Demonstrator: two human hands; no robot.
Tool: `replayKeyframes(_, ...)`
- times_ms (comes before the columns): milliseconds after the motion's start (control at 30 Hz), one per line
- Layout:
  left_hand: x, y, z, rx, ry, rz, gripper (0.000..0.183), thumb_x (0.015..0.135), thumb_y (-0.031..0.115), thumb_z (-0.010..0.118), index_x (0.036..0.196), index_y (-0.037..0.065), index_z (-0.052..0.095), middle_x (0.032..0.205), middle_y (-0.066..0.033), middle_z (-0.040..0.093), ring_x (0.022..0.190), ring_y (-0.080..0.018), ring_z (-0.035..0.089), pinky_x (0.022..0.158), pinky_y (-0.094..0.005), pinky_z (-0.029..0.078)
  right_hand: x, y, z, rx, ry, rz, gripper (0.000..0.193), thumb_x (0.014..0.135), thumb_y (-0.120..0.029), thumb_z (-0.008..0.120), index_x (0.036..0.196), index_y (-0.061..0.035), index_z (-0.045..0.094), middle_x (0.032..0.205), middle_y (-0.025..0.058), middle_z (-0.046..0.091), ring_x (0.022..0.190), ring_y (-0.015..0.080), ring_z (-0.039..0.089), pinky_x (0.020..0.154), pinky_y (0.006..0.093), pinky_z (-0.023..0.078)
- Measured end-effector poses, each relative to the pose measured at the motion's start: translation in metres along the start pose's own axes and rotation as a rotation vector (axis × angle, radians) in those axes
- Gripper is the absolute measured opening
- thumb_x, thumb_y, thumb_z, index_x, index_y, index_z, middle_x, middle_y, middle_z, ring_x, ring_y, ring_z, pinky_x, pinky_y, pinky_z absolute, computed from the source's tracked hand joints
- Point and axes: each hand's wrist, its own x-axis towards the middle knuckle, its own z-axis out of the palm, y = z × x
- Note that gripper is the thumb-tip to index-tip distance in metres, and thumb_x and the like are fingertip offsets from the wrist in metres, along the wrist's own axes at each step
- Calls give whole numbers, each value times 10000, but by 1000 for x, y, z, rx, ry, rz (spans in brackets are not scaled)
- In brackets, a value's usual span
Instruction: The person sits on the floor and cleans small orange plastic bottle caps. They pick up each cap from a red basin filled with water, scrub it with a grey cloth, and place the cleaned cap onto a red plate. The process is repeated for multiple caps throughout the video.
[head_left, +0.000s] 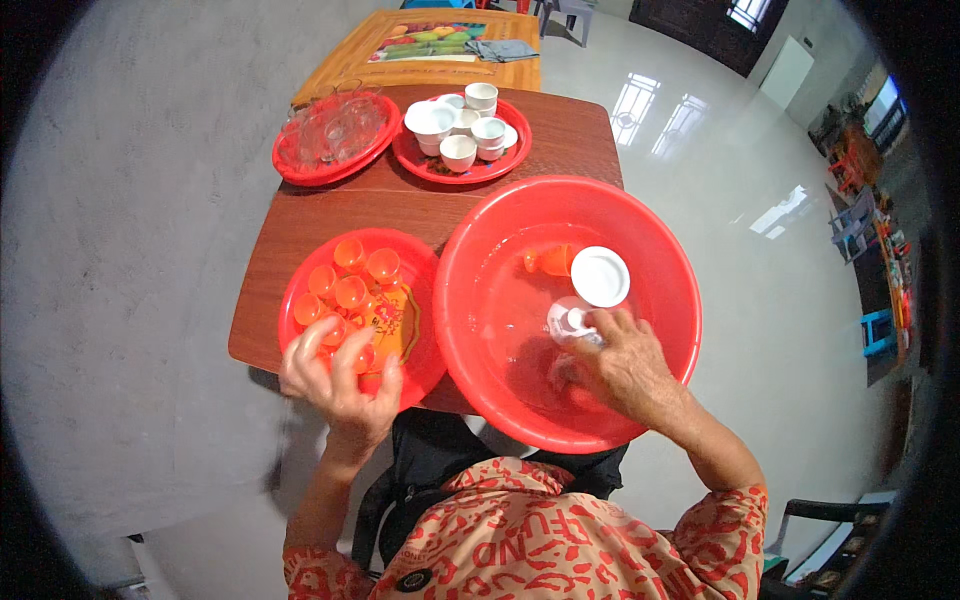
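My left hand (345, 385) is at the near edge of a round red tray (425, 300), fingers spread and curved. Several small translucent orange cups (351, 292) stand together on that tray, some partly behind my fingers; none is plainly gripped. Over the large red basin of water (480, 390), my right hand (628, 365) reaches down with bent fingers apart. Its fingertips are close to a small white knobbed lid (573, 318); whether they touch it, I cannot tell. A white dish-like piece (600, 277) and an orange cup-like piece (553, 260) also lie in the basin.
On the brown table (560, 130), a far red tray (400, 170) bears white cups and bowls (458, 153). To its left, stacked red trays (310, 181) hold clear glasses (350, 125). A wooden table (420, 75) with a grey cloth (503, 50) stands behind.
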Motion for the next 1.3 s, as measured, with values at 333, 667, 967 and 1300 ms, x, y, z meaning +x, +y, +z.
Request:
replayKeyframes(333,77,94,99,-281,-561,300,553,740,133,699,1238,32,480,1228,-151,490,1134,-325,487,927,-445,405,4,22,17,-2,-429,30,310,894,-252,526,773,-34,711,1107,201,557,1000,372,593,679,459,568)
replayKeyframes(667,64,112,185,-341,-918,224,492,801,114,648,1230,38,418,1132,-198,562,1036,-393,555,848,-490,474,-16,42,42,123,-417,-6,211,848,-157,546,974,-59,684,1188,166,531,989,416,584,732,456,579)
replayKeyframes(967,83,118,120,-1496,-906,-1165,341,912,207,629,1181,67,474,1069,-97,609,927,-214,620,830,-348,521,-4,28,-4,858,397,121,395,683,77,684,1050,-57,630,1048,139,526,950,310,596,785,392,529)
replayKeyframes(1300,42,133,107,-2302,-667,-1262,337,1009,355,400,1152,94,560,1058,-66,621,990,-201,603,913,-371,492,24,-10,16,486,695,53,480,683,35,713,1125,-88,571,1172,180,483,1067,361,510,873,435,470)
